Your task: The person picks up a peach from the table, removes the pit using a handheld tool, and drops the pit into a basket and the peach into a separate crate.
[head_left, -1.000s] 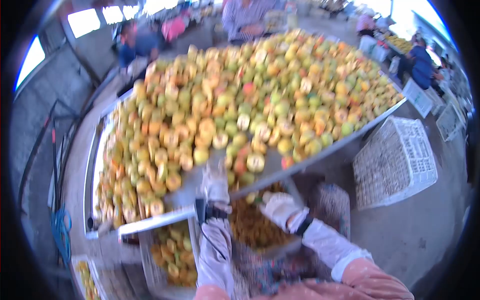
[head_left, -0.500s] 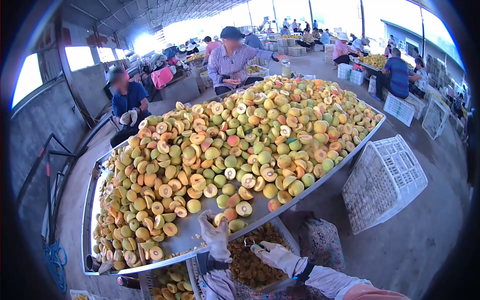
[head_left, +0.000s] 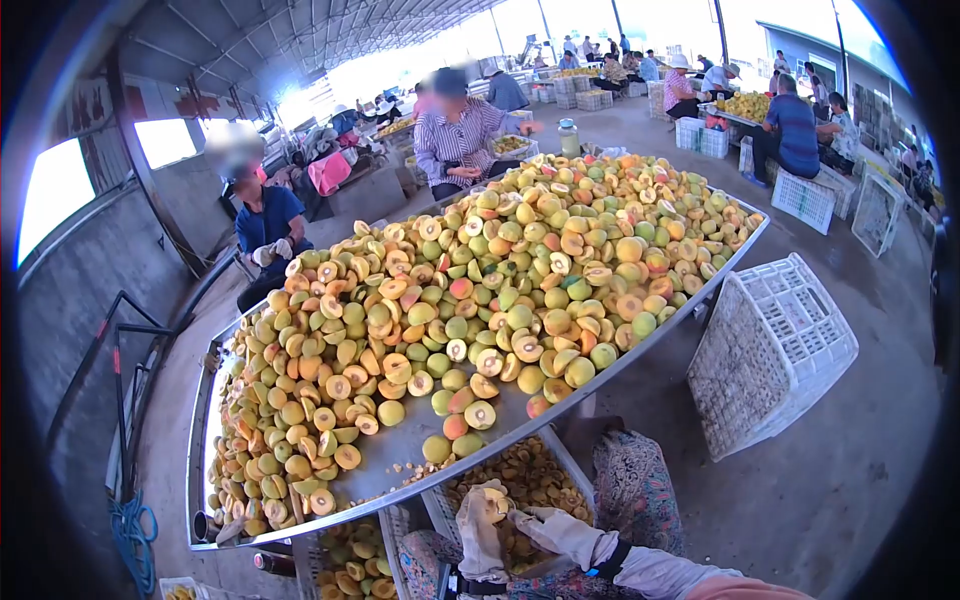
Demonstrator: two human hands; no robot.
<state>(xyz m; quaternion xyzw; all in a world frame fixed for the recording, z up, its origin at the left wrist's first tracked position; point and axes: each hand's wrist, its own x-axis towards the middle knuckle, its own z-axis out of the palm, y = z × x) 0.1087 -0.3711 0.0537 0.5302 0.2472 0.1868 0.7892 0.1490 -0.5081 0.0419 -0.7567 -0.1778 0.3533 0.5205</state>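
Observation:
My left hand [head_left: 481, 540], in a pale work glove, is closed around a yellow peach half [head_left: 494, 505], low in front of me. My gloved right hand [head_left: 562, 533] meets it from the right, fingers closed. The loop-ended pitting tool with a green handle, seen in this hand earlier, is mostly hidden between the hands now. Both hands are over a crate [head_left: 574, 462] of pitted-looking fruit pieces [head_left: 530, 470]. Just beyond the hands, halved peaches [head_left: 480, 415] with stones showing lie near the metal table's edge [head_left: 545, 418].
A large heap of halved peaches [head_left: 520, 290] covers much of the metal table. A white plastic crate [head_left: 775, 350] stands at the right. Another crate of fruit [head_left: 350, 570] sits below the table's edge. Two people [head_left: 455, 140] work across the table; others sit farther back.
My left hand has come back from the table's edge toward me with a peach half. My right hand has met it over the crate. The view has shifted slightly.

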